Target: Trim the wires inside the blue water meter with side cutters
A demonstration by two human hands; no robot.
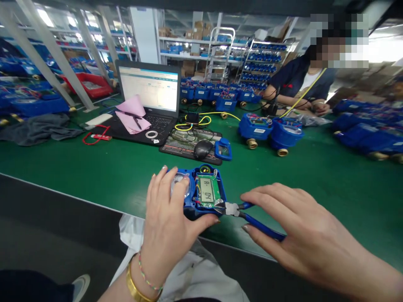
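The green counter [126, 176] runs across the view, its near edge just in front of the person's lap. Near that edge lies the open blue meter [206, 191], its left side under the spread fingers of the left hand [166, 214], the thumb along its near side. The right hand [302, 226] grips blue-handled pliers [261, 226], handles parted, tips at the circuit board's near right corner. Bare green surface lies right of the meter, beyond the pliers.

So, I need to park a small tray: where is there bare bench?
Bare green bench lies right of the mouse pad, below the two nearest blue meters, and also left of the left hand, below the laptop. Crowding: around the laptop and mouse.
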